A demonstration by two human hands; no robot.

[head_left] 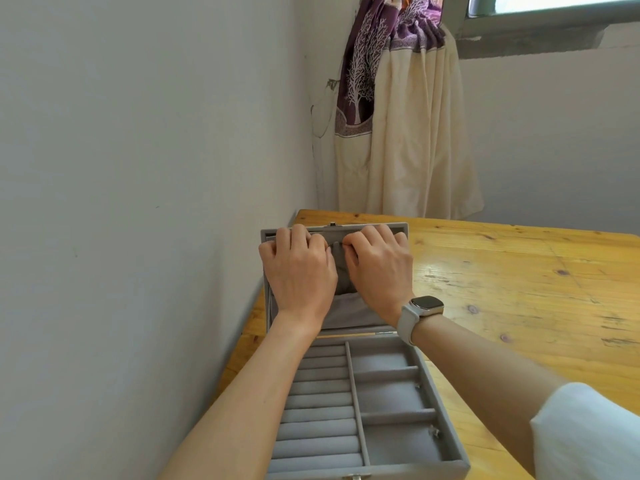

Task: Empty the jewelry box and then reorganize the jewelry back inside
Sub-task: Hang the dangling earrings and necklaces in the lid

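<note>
A grey velvet jewelry box stands open on the wooden table, its lid upright against the wall side. My left hand and my right hand are both up at the top of the lid's inner face, fingers curled and pinching near the lid's grey fabric pocket. What the fingertips hold is hidden. The tray has ring rolls on the left and compartments on the right. Two small earrings sit at the compartments' right wall.
The wooden table stretches to the right of the box. A white wall runs close along the left. A cream and purple curtain hangs behind the table's far end. A watch is on my right wrist.
</note>
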